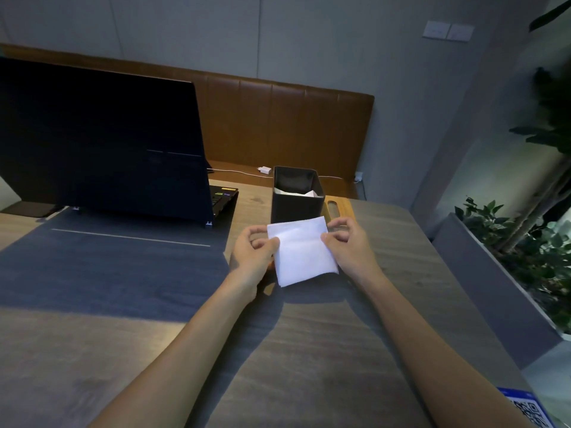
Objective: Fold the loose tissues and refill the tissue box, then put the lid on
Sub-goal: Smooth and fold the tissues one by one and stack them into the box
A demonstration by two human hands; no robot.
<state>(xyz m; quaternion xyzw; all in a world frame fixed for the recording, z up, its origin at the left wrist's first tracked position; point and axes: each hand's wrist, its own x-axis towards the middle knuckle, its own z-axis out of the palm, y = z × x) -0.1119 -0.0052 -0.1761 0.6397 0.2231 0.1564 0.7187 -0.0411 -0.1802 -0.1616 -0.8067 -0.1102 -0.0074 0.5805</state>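
Note:
A white folded tissue point(301, 251) is held up just above the table, in front of the black tissue box point(297, 205). My left hand point(253, 257) pinches its left edge and my right hand point(347, 244) pinches its upper right corner. The box stands open at the top, with white tissue point(296, 192) showing inside near the bottom. A wooden lid with a slot point(338, 208) lies flat on the table right behind my right hand, beside the box.
An open laptop point(102, 140) stands on a dark mat point(108, 261) to the left. A white charger and cable point(265, 170) lie on the brown bench behind. A planter point(506, 273) borders the table's right edge. A QR card point(528, 409) sits at the near right.

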